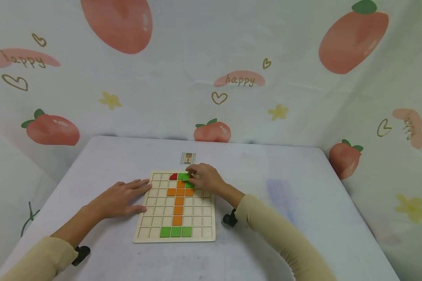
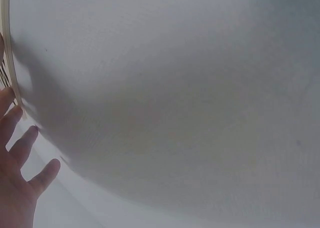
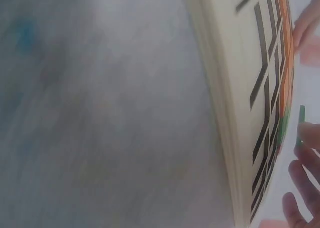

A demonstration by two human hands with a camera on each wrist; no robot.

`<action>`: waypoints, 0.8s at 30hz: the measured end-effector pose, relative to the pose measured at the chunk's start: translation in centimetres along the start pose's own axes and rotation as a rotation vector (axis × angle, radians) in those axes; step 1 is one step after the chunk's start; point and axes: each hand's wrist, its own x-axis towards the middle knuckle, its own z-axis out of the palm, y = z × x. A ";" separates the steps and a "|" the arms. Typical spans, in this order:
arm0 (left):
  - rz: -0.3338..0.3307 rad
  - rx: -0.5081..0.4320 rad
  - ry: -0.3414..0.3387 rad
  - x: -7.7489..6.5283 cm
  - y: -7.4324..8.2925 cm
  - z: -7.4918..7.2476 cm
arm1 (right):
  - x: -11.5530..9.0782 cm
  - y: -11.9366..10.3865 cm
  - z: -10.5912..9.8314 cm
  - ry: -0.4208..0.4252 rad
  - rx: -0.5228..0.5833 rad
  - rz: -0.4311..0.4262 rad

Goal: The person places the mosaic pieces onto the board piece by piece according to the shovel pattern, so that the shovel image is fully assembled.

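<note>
A pale wooden grid board (image 1: 198, 210) lies on the table. My left hand (image 1: 119, 200) rests at its left edge, fingers spread and mostly straight; the left wrist view catches those fingertips (image 2: 19, 111) by the board's side. Over the board's top rows, my right hand (image 1: 208, 179) pinches a green square tile (image 3: 302, 114) between thumb and fingers. Beneath it sit other green tiles, partly covered by the hand. To their left is a red rounded piece (image 1: 174, 176). Orange square tiles (image 1: 178, 201) form a cross shape, and a green row (image 1: 176, 232) lies near the bottom.
A small picture card (image 1: 188, 158) lies beyond the board's top edge. The white-covered table (image 1: 302, 234) extends around the board, with a fruit-patterned curtain (image 1: 176, 105) behind it. Black wrist cameras (image 1: 230, 219) hang under both wrists.
</note>
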 end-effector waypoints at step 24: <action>0.008 -0.004 -0.006 0.0 -0.3 0.2 | 1.1 -2.6 2.0 -0.086 -0.035 -0.034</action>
